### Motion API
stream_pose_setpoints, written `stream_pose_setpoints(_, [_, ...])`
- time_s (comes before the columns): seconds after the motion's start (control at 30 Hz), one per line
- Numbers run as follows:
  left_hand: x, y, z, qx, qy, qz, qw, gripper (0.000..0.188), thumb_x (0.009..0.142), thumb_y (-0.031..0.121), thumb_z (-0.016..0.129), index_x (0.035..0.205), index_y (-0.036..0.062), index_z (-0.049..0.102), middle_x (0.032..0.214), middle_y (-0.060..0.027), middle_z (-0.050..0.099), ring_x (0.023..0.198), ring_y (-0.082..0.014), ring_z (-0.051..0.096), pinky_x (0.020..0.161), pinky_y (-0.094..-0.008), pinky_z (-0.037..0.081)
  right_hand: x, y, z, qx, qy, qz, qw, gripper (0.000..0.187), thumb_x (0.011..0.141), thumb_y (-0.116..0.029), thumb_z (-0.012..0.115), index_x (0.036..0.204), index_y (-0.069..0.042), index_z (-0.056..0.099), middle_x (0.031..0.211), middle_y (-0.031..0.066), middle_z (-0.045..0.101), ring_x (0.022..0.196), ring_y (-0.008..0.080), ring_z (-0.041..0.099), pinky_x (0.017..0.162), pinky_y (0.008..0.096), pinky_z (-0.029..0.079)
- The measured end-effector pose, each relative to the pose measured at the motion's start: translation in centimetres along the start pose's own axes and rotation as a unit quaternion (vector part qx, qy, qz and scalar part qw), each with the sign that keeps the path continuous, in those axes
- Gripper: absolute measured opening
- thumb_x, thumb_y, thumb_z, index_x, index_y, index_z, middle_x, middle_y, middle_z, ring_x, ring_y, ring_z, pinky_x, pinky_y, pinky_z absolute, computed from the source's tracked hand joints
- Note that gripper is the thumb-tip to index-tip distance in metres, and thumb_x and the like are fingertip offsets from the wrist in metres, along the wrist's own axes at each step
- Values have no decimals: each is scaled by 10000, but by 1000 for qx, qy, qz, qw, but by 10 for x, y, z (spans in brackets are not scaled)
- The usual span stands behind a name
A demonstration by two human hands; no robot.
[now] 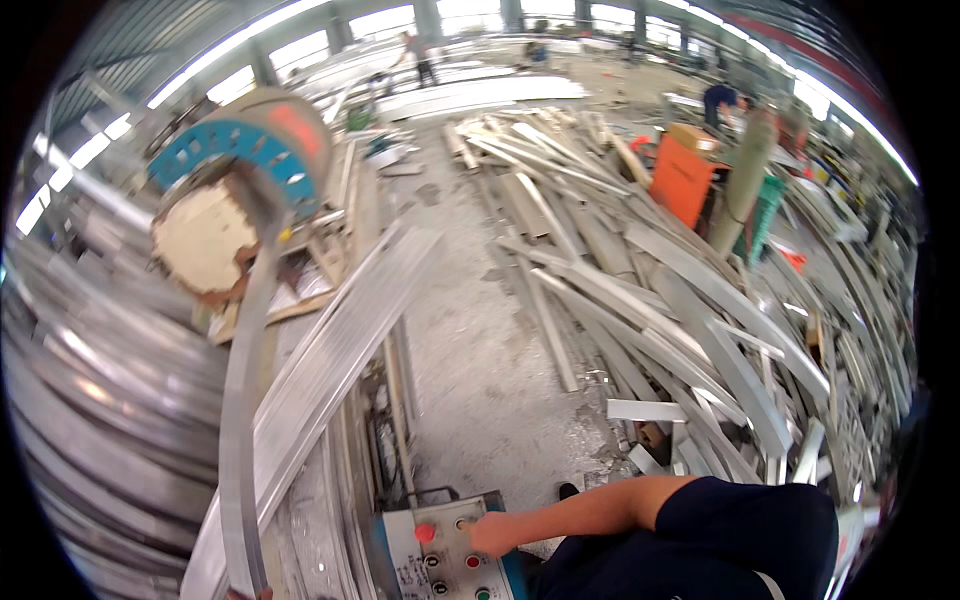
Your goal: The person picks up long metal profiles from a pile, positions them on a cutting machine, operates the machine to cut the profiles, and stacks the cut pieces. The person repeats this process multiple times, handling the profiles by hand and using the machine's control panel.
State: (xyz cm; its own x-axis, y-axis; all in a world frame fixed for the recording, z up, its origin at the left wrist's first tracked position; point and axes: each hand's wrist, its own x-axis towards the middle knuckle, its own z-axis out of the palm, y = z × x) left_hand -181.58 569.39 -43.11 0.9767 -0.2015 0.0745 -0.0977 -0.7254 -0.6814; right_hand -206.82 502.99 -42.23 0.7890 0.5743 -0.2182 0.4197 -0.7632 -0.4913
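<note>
My right hand (492, 534) reaches over a control box (408, 560) with a pale top and blue sides. Its stretched finger touches a small round button (461, 524), and I see nothing held in it. On the same panel are a red mushroom button (425, 532), a smaller red button (473, 562) and a green one (483, 594). At the lower edge, only fingertips of my left hand (264, 593) show, on both sides of a long metal strip (238, 430). The strip rises toward a large roller with a blue slotted rim (240, 140).
Flat metal profiles (340, 370) lie beside the strip. Stacked shiny lengths (110, 400) fill the left side. A concrete aisle (460, 350) runs ahead. Loose metal offcuts (640, 290) heap on the right, near an orange panel (682, 182). People (722, 100) work farther off.
</note>
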Motion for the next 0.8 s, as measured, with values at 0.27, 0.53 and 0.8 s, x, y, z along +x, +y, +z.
stream_pose_setpoints(0.27, [-13, 67, -180, -336, -27, -264, 904, 1024, 533, 457, 828, 1397, 58, 450, 1280, -208, 558, 1197, -411, 519, 964, -567, 421, 1, 9, 6, 4, -77, 51, 996, 258, 715, -96, 634, 883, 87, 702, 1163, 378, 561, 774, 403, 692, 595, 469, 557])
stream_pose_setpoints(0.53, [-8, 75, -179, -343, -17, -264, 901, 1011, 508, 460, 851, 1359, 68, 473, 1250, -183, 572, 1173, -399, 534, 945, -559, 427, -3, 11, 6, -5, -86, 57, 995, 240, 706, -89, 636, 872, 64, 716, 1126, 355, 596, 771, 401, 694, 625, 458, 564])
stream_pose_setpoints(0.8, [-8, 73, -170, -346, -10, -255, 903, 1026, 500, 476, 859, 1361, 75, 471, 1261, -175, 572, 1170, -396, 533, 937, -557, 431, -5, 7, 1, -17, -38, 52, 998, 190, 696, -77, 628, 814, 42, 718, 854, 267, 681, 764, 383, 697, 620, 461, 563])
